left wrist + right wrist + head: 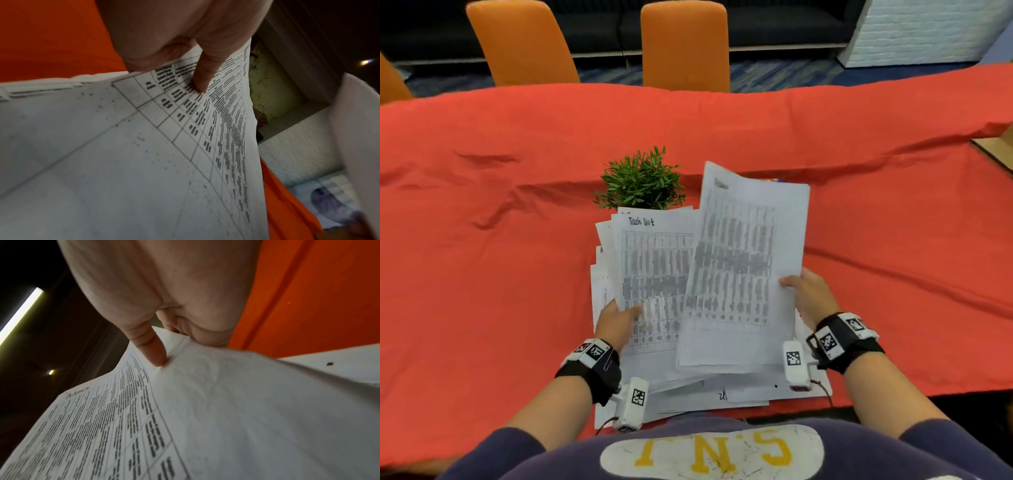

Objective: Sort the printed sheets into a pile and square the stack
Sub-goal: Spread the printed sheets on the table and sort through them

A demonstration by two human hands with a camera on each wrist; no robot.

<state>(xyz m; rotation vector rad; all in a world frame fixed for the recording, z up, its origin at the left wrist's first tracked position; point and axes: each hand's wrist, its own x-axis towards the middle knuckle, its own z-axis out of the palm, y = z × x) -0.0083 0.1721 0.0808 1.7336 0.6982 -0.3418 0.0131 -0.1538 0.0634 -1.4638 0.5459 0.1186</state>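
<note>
A loose, uneven pile of printed sheets [650, 274] lies on the red tablecloth near the front edge. My left hand [618, 320] grips the pile's top sheets at their left side, thumb on the printed table; the left wrist view shows that thumb [202, 76] pressing on the "Task list" sheet [144, 146]. My right hand [806, 294] pinches a separate sheaf of printed sheets [743, 270] by its right edge and holds it tilted above the pile's right half. The right wrist view shows the thumb [152, 348] on top of that sheaf [205, 418], fingers underneath.
A small green potted plant [642, 180] stands just behind the pile. The red tablecloth [500, 222] spreads wide left and right. Orange chairs [685, 44] line the far side. A brown board [996, 150] lies at the right edge.
</note>
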